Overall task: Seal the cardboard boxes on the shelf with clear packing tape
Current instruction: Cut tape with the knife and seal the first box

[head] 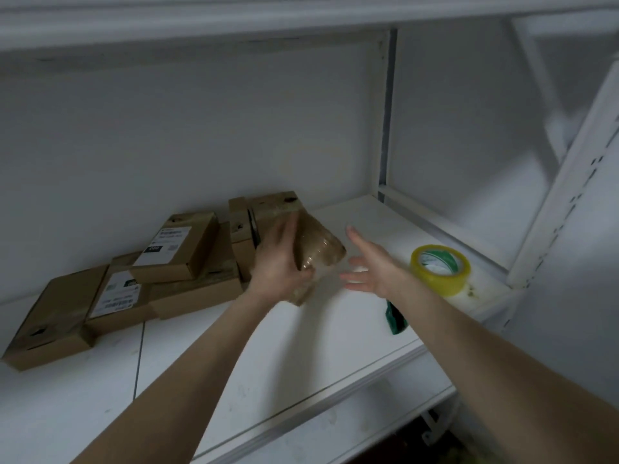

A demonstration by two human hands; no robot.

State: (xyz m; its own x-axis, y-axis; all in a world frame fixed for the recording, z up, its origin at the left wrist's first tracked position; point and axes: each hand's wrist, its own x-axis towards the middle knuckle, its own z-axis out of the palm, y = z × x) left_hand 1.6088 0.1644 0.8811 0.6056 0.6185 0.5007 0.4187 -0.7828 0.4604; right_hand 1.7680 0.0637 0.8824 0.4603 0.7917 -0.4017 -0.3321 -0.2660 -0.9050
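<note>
A person's left hand grips a small brown cardboard box, its faces glossy and wrinkled under clear tape, held tilted above the white shelf, left of the yellow tape roll. The right hand, fingers spread and holding nothing, hovers between box and roll. Stacked boxes, some white-labelled, lie farther left of the roll.

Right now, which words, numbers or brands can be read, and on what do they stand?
Nothing readable.
Upper box label: print and black-patch digits too blurred.
Lower box label: too blurred.
Tape roll core, green print: too blurred.
Held box: no print visible.
</note>
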